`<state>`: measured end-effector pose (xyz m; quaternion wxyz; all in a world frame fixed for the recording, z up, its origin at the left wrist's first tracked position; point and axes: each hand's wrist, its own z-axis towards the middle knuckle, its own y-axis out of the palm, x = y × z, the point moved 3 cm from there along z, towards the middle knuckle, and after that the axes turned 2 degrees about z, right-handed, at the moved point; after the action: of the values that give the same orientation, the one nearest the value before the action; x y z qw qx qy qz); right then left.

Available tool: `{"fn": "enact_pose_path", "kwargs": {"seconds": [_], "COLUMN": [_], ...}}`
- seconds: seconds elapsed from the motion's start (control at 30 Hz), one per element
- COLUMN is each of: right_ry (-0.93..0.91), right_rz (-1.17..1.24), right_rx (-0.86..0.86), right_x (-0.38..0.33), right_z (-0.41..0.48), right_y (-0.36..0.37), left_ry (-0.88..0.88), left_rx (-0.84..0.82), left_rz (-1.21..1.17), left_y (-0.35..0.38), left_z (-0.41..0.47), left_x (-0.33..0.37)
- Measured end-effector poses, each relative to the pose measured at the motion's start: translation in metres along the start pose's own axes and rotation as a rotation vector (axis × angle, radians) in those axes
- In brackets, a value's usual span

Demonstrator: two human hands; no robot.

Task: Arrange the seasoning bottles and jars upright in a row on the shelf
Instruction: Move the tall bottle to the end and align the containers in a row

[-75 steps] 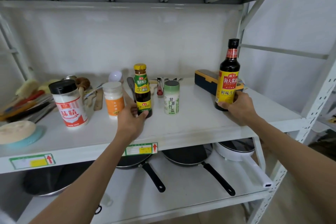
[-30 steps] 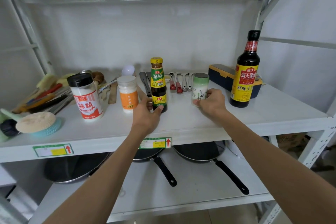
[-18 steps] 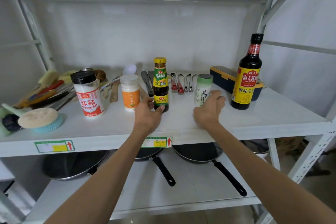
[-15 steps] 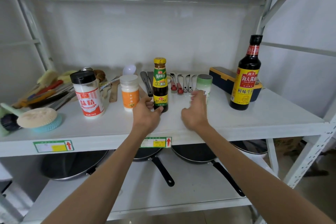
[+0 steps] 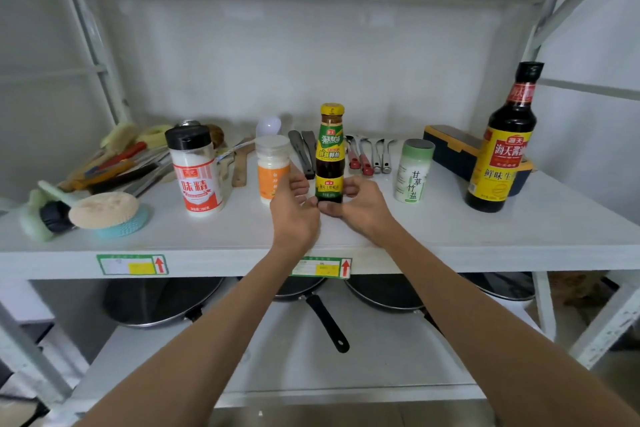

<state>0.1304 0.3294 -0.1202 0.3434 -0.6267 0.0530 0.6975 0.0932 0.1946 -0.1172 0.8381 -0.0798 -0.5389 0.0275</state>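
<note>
Five seasonings stand upright in a row on the white shelf (image 5: pixel 450 232). From left: a black-capped red-label shaker (image 5: pixel 194 170), a small orange-label jar (image 5: pixel 272 163), a dark sauce bottle with a yellow cap (image 5: pixel 330 149), a green-and-white salt tube (image 5: pixel 413 170), and a tall soy sauce bottle (image 5: pixel 504 146) at the right. My left hand (image 5: pixel 294 211) and my right hand (image 5: pixel 360 206) both grip the base of the yellow-capped bottle, one on each side.
Brushes and a sponge scrubber (image 5: pixel 104 210) lie at the shelf's left end. Spoons and tongs (image 5: pixel 367 158) lie behind the row. A dark blue box (image 5: pixel 446 146) sits behind the soy sauce. Frying pans (image 5: pixel 311 291) rest on the lower shelf.
My right hand left the tall soy sauce bottle, touched the green-and-white salt tube, then moved left onto the yellow-capped bottle. My left hand stayed on that bottle throughout.
</note>
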Motion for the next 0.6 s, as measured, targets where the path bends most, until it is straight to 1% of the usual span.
{"fn": "enact_pose_path", "kwargs": {"seconds": [0.1,0.17,0.2,0.3,0.37,0.5,0.6], "right_ry": [-0.025,-0.031,-0.030,-0.022,-0.019,-0.024,-0.035], "right_rz": [-0.013,-0.023,-0.026,-0.029,-0.021,-0.026,-0.053], "right_rx": [-0.008,-0.017,-0.017,-0.009,-0.019,-0.022,-0.004], "right_x": [0.002,0.002,0.002,0.002,0.000,-0.002,-0.001], "right_z": [0.000,0.001,0.001,0.001,-0.001,-0.004,-0.004], "right_y": [-0.002,-0.002,-0.002,-0.003,-0.003,-0.005,-0.006], "left_ry": [0.008,0.037,0.051,0.033,-0.008,-0.162,-0.192], "left_rx": [0.108,0.164,0.162,0.074,0.026,-0.053,-0.037], "left_rz": [0.005,0.096,0.141,0.264,0.304,0.273,0.217], "left_y": [-0.015,-0.029,-0.036,-0.048,-0.052,-0.050,-0.051], "left_z": [-0.002,0.003,0.007,0.021,0.027,0.030,0.032], "left_x": [0.005,0.002,-0.001,-0.008,-0.013,-0.025,-0.028]}}
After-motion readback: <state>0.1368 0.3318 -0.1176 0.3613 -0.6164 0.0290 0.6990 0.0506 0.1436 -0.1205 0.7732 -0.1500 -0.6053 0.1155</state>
